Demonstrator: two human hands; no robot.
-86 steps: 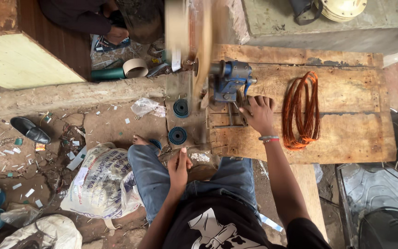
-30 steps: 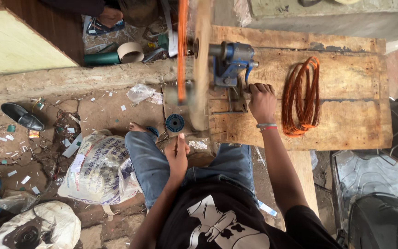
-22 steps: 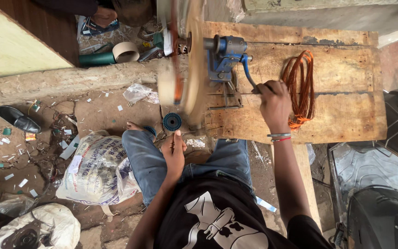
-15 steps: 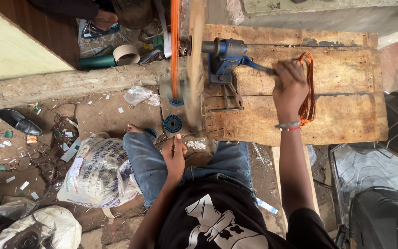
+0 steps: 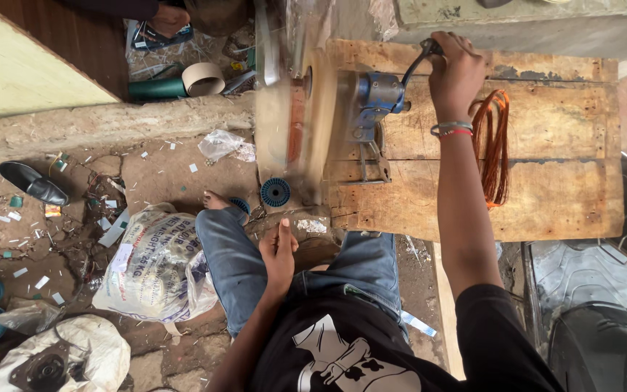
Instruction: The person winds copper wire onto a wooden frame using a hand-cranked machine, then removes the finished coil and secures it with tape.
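A wooden desk (image 5: pixel 546 131) of rough planks fills the upper right of the frame; bolted near its left edge stands a blue hand-cranked winder (image 5: pixel 375 98), and its large pale wheel (image 5: pixel 306 123) hangs off the desk edge at upper centre, smeared with motion; a coil of orange wire (image 5: pixel 493 145) lies on the desk just right of the forearm. The right hand (image 5: pixel 453 69) is at the top centre, fingers wrapped shut around the dark crank handle (image 5: pixel 421 54); the left hand (image 5: pixel 279 250) rests flat and open on the jeans at lower centre, holding nothing. The winder looks like heavy, rigid metal, fixed in place, so the handle seems the one sensible place to take hold; the wire looks thin, springy and liable to kink. A white printed sack (image 5: pixel 157 265) sits at lower left; a small blue spool (image 5: pixel 276 192) lies on the dirt floor under the wheel.
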